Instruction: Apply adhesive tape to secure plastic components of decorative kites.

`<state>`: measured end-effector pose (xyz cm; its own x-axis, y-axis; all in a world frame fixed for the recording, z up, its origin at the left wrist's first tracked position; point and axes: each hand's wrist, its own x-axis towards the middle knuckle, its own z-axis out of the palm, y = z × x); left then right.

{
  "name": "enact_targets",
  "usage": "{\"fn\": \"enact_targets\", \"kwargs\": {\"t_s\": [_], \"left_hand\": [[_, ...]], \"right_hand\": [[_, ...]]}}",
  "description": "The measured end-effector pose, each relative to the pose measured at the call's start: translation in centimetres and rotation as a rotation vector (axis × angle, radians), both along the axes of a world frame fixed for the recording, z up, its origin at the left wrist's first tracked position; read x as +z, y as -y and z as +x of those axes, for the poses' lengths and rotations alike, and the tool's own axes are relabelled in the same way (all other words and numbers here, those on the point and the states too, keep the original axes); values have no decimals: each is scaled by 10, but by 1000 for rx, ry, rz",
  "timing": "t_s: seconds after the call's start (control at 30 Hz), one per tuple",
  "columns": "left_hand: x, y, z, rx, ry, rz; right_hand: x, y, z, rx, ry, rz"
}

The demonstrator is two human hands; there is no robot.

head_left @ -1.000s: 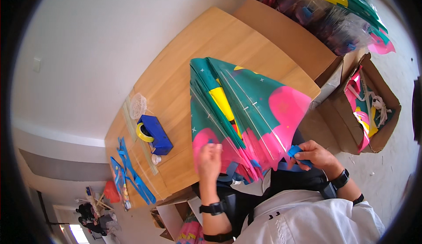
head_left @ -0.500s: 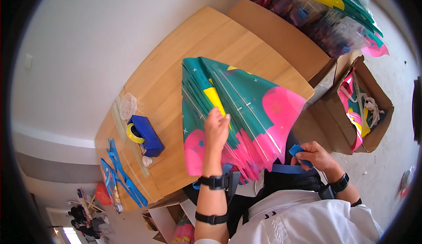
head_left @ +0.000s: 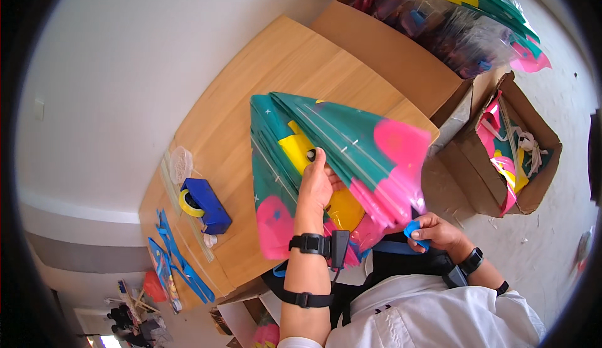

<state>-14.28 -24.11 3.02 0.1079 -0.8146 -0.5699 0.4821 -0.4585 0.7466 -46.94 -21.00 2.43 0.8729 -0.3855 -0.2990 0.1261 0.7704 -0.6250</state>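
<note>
A folded kite [head_left: 326,131] of thin green, pink and yellow plastic, with pale rods along its panels, lies over the table edge and my lap. My left hand [head_left: 318,185] rests in its middle fold, on the yellow part beside a printed eye. The thumb points up, apart from the fingers, which reach against the right-hand pleats; their tips are partly hidden. Right of the kite's pink lower edge, my right hand [head_left: 436,232] pinches a small folded blue strip [head_left: 414,232] between thumb and fingers.
On the wooden table [head_left: 276,56] stand a blue tape dispenser [head_left: 210,204] with yellow tape and some blue strips [head_left: 182,260]. An open carton [head_left: 464,166] with kite pieces is at right; a larger box [head_left: 389,44] with bagged goods stands behind it.
My left hand has let go of the yellow fold and turned thumb-up inside it. The middle fold has spread, showing more yellow. My right hand keeps the blue strip.
</note>
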Motion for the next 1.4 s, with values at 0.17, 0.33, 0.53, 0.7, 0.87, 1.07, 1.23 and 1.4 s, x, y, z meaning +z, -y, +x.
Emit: {"fn": "enact_targets", "kwargs": {"t_s": [0.17, 0.33, 0.53, 0.7, 0.87, 1.07, 1.23, 1.4], "left_hand": [[54, 23, -55, -128, 68, -406], [56, 16, -34, -50, 354, -406], [12, -63, 53, 390, 980, -315], [-45, -159, 126, 455, 1426, 228], [-66, -199, 155, 441, 974, 162], [-39, -171, 131, 202, 1155, 281], [-41, -167, 130, 427, 869, 219], [-53, -174, 159, 451, 902, 263]], "right_hand": [[13, 9, -21, -9, 253, 57], [16, 13, -31, -88, 219, 18], [17, 18, -28, -100, 201, 44], [13, 17, -12, -146, 120, -45], [14, 85, 21, -140, 124, -137], [9, 190, 76, -605, 31, -173], [-10, 237, 75, -788, 120, -50], [-29, 214, 54, -675, 113, 41]]}}
